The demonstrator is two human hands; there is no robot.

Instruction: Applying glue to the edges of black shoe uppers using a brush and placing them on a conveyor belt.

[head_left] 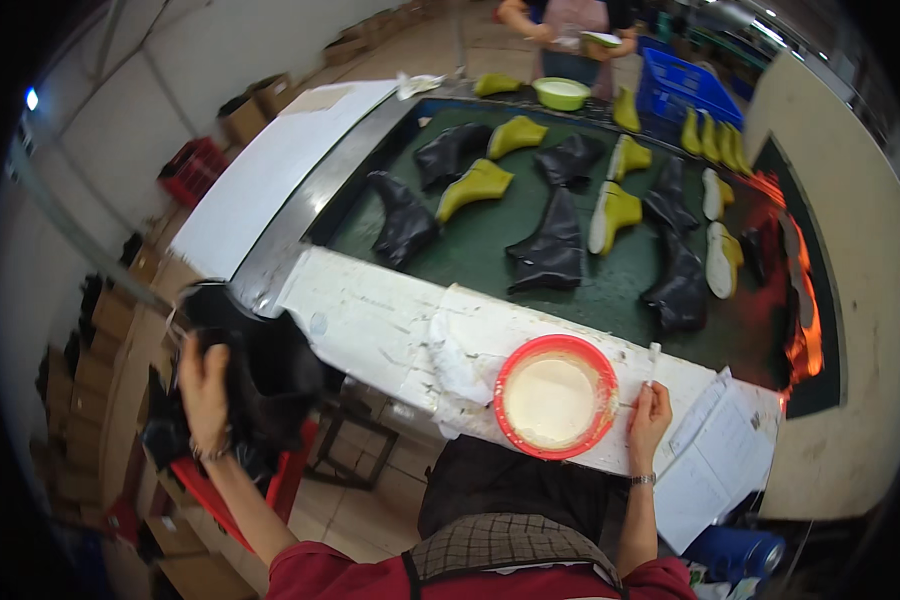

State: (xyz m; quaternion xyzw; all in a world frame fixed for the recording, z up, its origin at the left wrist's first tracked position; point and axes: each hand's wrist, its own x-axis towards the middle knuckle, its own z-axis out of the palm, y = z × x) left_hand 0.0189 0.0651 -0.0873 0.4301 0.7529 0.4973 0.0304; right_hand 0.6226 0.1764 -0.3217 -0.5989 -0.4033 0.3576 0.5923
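Off the left end of the white board, my left hand [204,392] is closed on a black boot [275,375], thumb pressed on its leather. More dark boots bunch beneath it above a red crate [295,485], so where one ends is hard to tell. My right hand [650,418] rests at the board's right part, pinching a thin brush [654,358] with a pale tip pointing away from me. Just left of that hand stands a red bowl [607,415] of cream-coloured paste. A crumpled white cloth [457,362] lies on the bowl's other side.
Beyond the white board [365,300], a green conveyor belt [470,262] carries several black boots [550,243] and yellow shoe pieces [475,188]. An orange-glowing opening [802,300] is at right. Papers [715,460] hang over the near edge. Across the belt, a person [575,30] holds a yellow piece.
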